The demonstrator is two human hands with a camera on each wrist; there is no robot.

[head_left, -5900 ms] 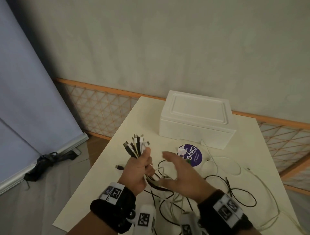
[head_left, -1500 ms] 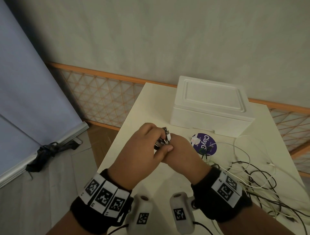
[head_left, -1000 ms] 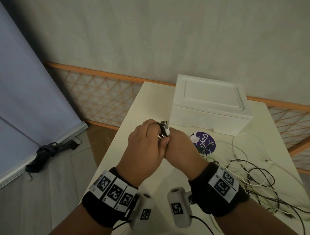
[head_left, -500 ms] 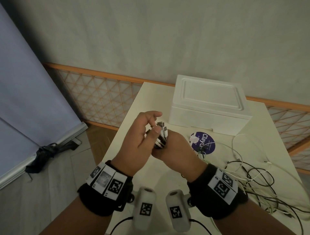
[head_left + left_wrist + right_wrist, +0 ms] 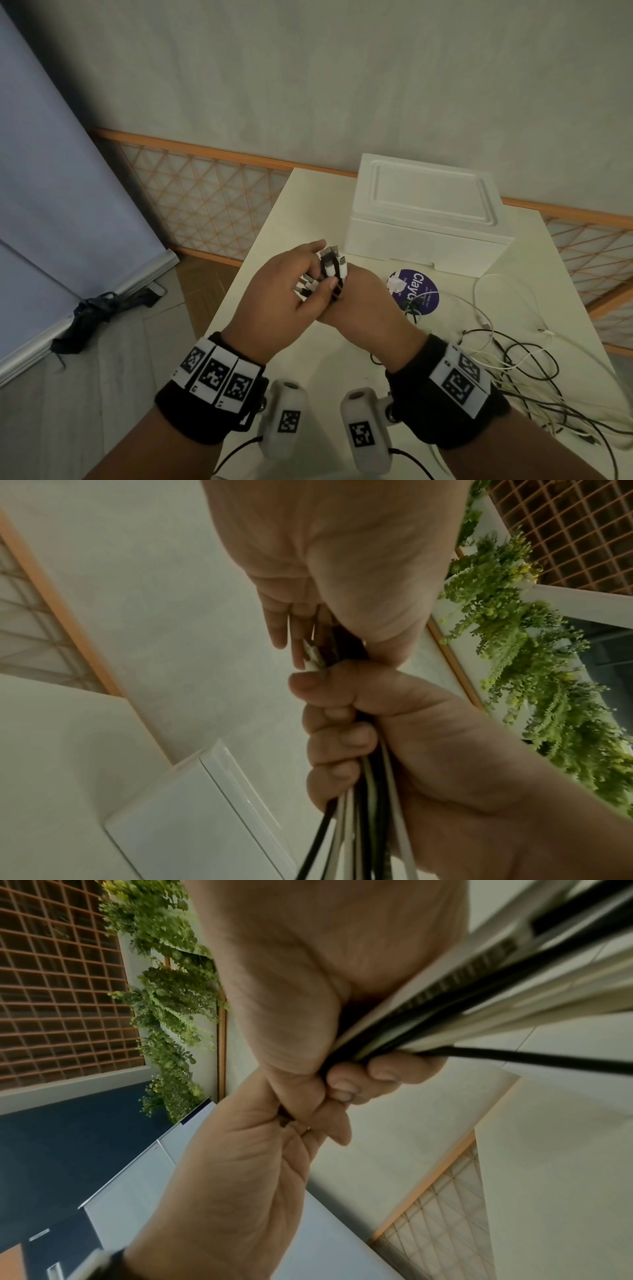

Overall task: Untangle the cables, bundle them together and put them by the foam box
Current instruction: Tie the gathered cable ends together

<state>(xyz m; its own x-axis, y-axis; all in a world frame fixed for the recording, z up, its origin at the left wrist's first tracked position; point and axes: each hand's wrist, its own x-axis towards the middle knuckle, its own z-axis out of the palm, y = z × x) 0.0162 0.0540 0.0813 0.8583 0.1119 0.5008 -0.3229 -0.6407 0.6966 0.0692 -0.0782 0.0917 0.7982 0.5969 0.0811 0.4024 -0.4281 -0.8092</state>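
Both hands meet above the cream table [image 5: 301, 205], in front of the white foam box [image 5: 428, 212]. My right hand [image 5: 363, 308] is a fist around the gathered black and white cables [image 5: 359, 831], whose plug ends [image 5: 332, 270] stick up out of it. From the left, my left hand [image 5: 291, 287] pinches those plug ends between thumb and nearly straight fingers [image 5: 281, 631]. In the right wrist view the cables [image 5: 479, 1001] run out of my right fist toward the upper right. Their loose lengths [image 5: 513, 370] trail tangled over the right side of the table.
A purple round lid [image 5: 416, 291] with white lettering lies just in front of the box. Behind the table runs an orange lattice rail [image 5: 205, 205], and the table's left edge drops to the floor. A grey screen [image 5: 51, 205] leans at the left.
Earlier my left hand alone held the plugs up; the right hand has since taken the bundle. Half a second ago my left fingers were lifted; now they have closed on the plug ends.
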